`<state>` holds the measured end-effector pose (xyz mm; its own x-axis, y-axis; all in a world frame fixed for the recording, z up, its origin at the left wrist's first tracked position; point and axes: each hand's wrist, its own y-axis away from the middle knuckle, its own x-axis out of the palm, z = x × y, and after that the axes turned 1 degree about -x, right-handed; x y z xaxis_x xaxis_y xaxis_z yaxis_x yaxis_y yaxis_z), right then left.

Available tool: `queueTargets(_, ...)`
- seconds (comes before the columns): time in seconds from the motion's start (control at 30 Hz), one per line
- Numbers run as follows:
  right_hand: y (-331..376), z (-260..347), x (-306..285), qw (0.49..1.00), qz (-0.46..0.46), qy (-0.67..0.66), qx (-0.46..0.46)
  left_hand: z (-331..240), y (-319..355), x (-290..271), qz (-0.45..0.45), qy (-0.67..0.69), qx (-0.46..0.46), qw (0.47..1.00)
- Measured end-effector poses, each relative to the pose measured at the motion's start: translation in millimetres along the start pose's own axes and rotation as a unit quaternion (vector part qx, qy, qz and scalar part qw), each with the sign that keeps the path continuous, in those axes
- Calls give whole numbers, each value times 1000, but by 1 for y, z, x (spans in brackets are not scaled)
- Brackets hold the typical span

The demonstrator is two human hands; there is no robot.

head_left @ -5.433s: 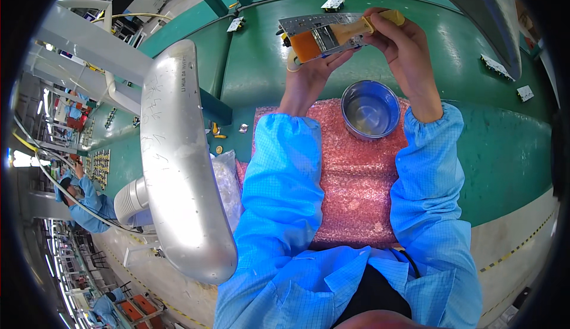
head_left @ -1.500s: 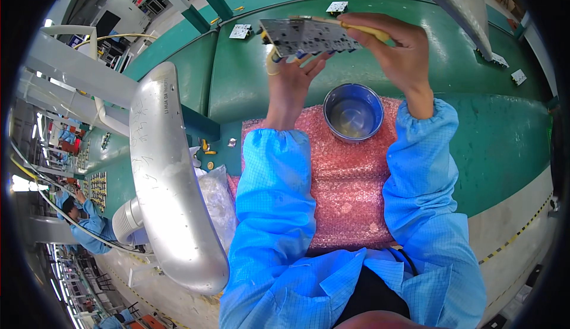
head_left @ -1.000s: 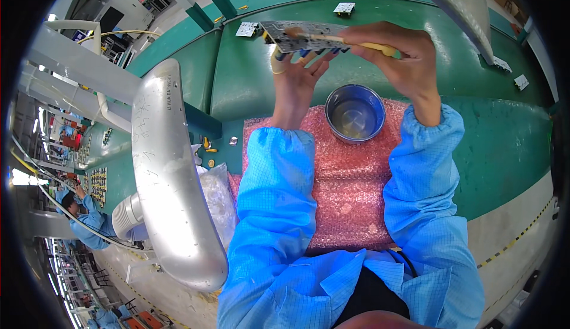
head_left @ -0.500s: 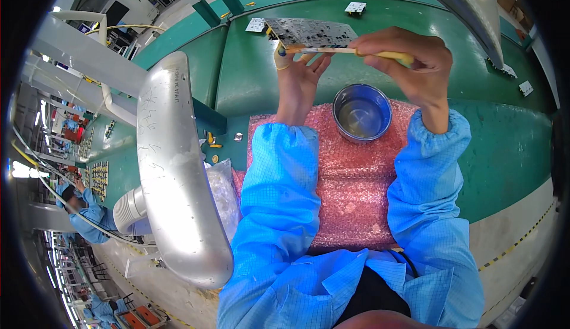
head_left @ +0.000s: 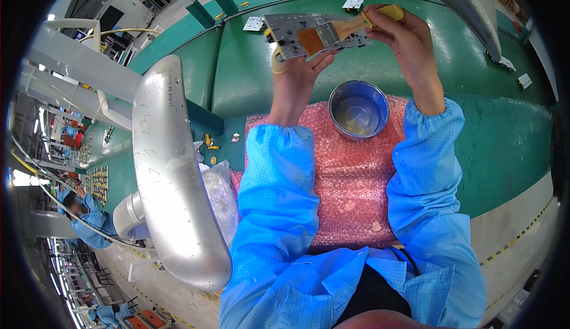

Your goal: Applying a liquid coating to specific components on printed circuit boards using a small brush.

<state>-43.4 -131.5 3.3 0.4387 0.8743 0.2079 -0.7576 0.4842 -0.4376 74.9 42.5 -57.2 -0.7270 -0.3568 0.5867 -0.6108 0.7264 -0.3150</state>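
My left hand [head_left: 291, 82] holds up a circuit board [head_left: 286, 31] by its near left part, with the board tilted above the green bench. A yellow finger cot shows on that hand. My right hand [head_left: 408, 39] is closed around the yellow-wrapped handle of a flat paintbrush [head_left: 341, 29]. The brush's reddish-brown bristles lie over the board's face, apparently touching it. Below and between my hands stands a round metal bowl [head_left: 358, 109] with cloudy liquid in it, resting on pink bubble wrap [head_left: 350, 180].
A large silver fume hood [head_left: 172, 180] stands close to my left arm, and another grey hood [head_left: 457, 2] hangs at the upper right. Smaller circuit boards [head_left: 254, 24] lie along the green bench [head_left: 267, 85]. A clear plastic bag [head_left: 219, 192] sits beside the silver hood. A co-worker [head_left: 89, 216] works far left.
The paintbrush has turned from edge-on to showing its flat face, and its bristles have moved right over the board. My right hand has shifted up and slightly left.
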Motion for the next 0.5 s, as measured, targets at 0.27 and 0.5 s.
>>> queueTargets(0.27,-14,-11,-55,990,-83,108,22,-25,5,-5,-48,169,-1,984)
queueTargets(0.5,-14,1,-94,896,-155,417,1,-28,-1,-20,-76,280,-41,956)
